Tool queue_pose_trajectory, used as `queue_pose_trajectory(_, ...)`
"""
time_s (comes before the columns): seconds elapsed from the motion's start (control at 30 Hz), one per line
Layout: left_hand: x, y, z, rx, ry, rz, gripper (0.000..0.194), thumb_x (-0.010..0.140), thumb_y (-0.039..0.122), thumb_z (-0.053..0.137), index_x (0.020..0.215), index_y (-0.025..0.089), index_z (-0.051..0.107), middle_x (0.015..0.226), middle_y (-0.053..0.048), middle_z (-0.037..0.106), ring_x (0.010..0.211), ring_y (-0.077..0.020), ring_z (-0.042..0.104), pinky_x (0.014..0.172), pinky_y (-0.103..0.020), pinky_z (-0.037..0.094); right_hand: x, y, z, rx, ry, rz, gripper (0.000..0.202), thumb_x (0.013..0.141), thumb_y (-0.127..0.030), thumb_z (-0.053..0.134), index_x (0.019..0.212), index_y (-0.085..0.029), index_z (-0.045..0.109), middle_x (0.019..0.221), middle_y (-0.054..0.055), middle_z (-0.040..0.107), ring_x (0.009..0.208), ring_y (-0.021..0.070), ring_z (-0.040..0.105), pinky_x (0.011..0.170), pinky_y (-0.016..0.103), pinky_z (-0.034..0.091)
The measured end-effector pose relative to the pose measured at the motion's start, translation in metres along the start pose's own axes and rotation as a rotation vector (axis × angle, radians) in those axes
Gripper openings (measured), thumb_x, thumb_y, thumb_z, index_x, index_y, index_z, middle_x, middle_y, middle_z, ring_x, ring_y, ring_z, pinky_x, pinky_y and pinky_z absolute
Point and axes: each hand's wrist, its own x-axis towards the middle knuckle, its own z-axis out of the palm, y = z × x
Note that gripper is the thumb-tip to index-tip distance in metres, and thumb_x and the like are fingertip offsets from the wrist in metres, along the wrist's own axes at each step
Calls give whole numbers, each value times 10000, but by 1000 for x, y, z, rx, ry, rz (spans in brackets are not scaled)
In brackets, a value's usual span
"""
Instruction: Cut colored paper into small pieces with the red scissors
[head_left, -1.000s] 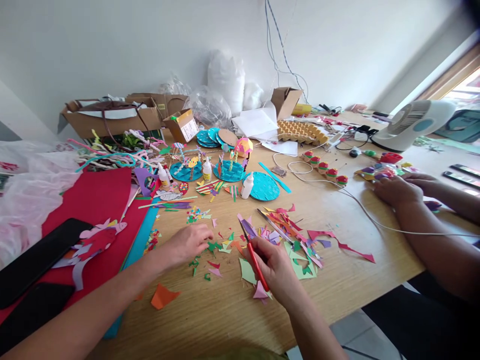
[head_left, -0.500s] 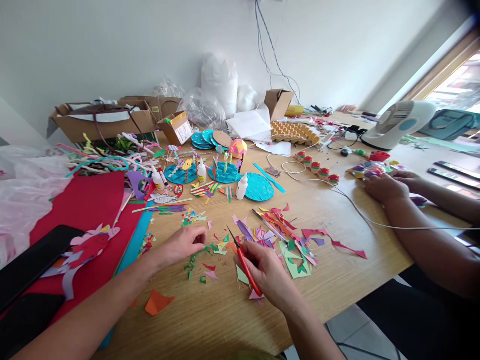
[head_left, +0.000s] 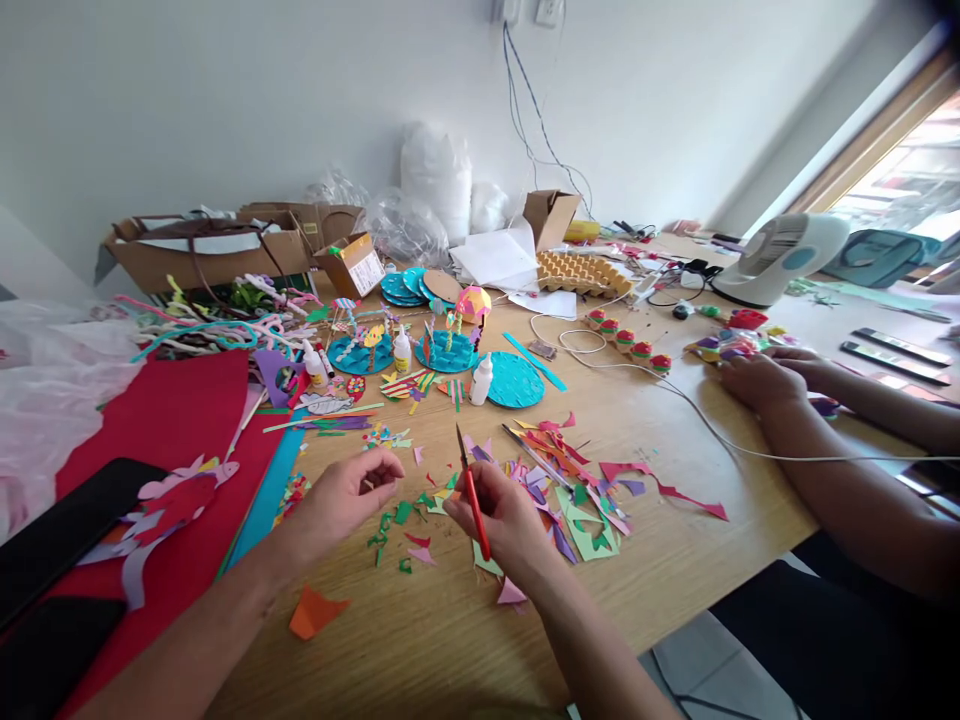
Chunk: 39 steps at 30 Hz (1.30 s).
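Note:
My left hand [head_left: 358, 492] hovers just over the table with fingers loosely curled. A small gap shows between its thumb and forefinger, and nothing is visible in it. Beside it lie small green paper scraps [head_left: 403, 512]. My right hand [head_left: 504, 512] is closed around a slim red-handled tool [head_left: 474, 505], whose dark pointed tip is angled up and away from me. Whether it is scissors or a knife I cannot tell. Close to this hand is a heap of coloured paper offcuts [head_left: 536, 478], and a light green cut sheet [head_left: 589, 530] is to its right. An orange scrap [head_left: 316, 612] lies nearer me.
White glue bottles [head_left: 481, 380] stand near blue discs [head_left: 516, 378] carrying paper decorations. Red card sheets [head_left: 165, 430] and dark phone-like objects [head_left: 75, 520] cover the left. A co-worker's hands [head_left: 765, 380] handle colourful pieces at right. A white cable [head_left: 697, 405] crosses the table.
My left hand has drawn slightly back to the left, uncovering a green scrap. My right hand has shifted left and up, and the red-handled tool now stands more upright.

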Motion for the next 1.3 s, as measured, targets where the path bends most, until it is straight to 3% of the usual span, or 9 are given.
queue_pose_trajectory(0.1, 6, -16, 5, 408, -111, 72, 149, 732, 121, 487, 822, 199, 576, 851, -23, 598, 793, -189, 551, 685, -279, 403, 0, -1, -5, -106, 4, 12, 210, 708, -312, 634, 704, -186, 465, 579, -66, 399, 533, 93, 342, 484, 204, 273)
queue_pose_trajectory(0.17, 9, -24, 10, 561, -197, 115, 183, 719, 98, 506, 859, 196, 570, 930, -47, 591, 872, -211, 542, 731, -297, 396, -2, -2, -7, -103, -24, 19, 205, 722, -321, 623, 708, -184, 471, 576, -64, 409, 530, 93, 352, 483, 204, 279)
queue_pose_trajectory(0.37, 20, -34, 15, 575, -334, 160, 164, 708, 104, 529, 838, 201, 551, 878, -18, 569, 829, -193, 513, 710, -277, 375, -12, -3, -18, -89, 4, 39, 193, 764, -331, 580, 705, -190, 462, 565, -65, 393, 512, 90, 358, 464, 201, 279)
queue_pose_trajectory(0.53, 29, -32, 15, 504, -352, 156, 160, 632, 58, 505, 713, 192, 539, 784, 1, 543, 763, -181, 483, 665, -267, 339, -16, -5, -36, -38, 86, 36, 218, 768, -345, 581, 692, -187, 452, 583, -54, 417, 529, 94, 373, 473, 204, 307)
queue_pose_trajectory(0.67, 30, -27, 12, 397, -333, 96, 114, 615, 74, 470, 611, 183, 504, 647, 23, 501, 650, -157, 461, 590, -251, 321, -16, -3, -38, -19, 101, 51, 205, 756, -330, 597, 700, -182, 467, 592, -51, 428, 532, 93, 375, 475, 205, 311)
queue_pose_trajectory(0.8, 21, -13, 6, 217, -292, 25, 29, 681, 196, 468, 677, 185, 494, 631, 40, 489, 591, -129, 463, 544, -225, 354, -12, 2, -23, 84, 78, 65, 174, 731, -295, 607, 732, -187, 471, 611, -53, 436, 539, 93, 391, 482, 205, 323)
queue_pose_trajectory(0.97, 2, 8, 6, -375, -159, -178, 163, 690, 335, 561, 731, 184, 514, 611, 47, 515, 549, -110, 465, 484, -204, 341, -2, -5, 2, 131, 6, 47, 181, 671, -229, 652, 753, -183, 497, 626, -51, 483, 536, 90, 419, 480, 200, 337)
queue_pose_trajectory(1.2, -2, 19, 9, -367, -80, -128, 161, 643, 322, 600, 653, 170, 548, 543, 58, 476, 482, -88, 389, 452, -207, 300, 8, -20, 20, 140, 32, -29, 130, 670, -198, 604, 740, -184, 495, 607, -56, 475, 535, 88, 416, 478, 196, 325)
queue_pose_trajectory(1.3, -4, 20, 11, -370, -60, -93, 150, 657, 316, 582, 696, 172, 561, 569, 49, 489, 515, -103, 423, 459, -209, 324, 10, -22, 24, 220, 64, -55, 117, 658, -186, 572, 711, -192, 468, 630, -46, 490, 547, 94, 437, 494, 206, 350)
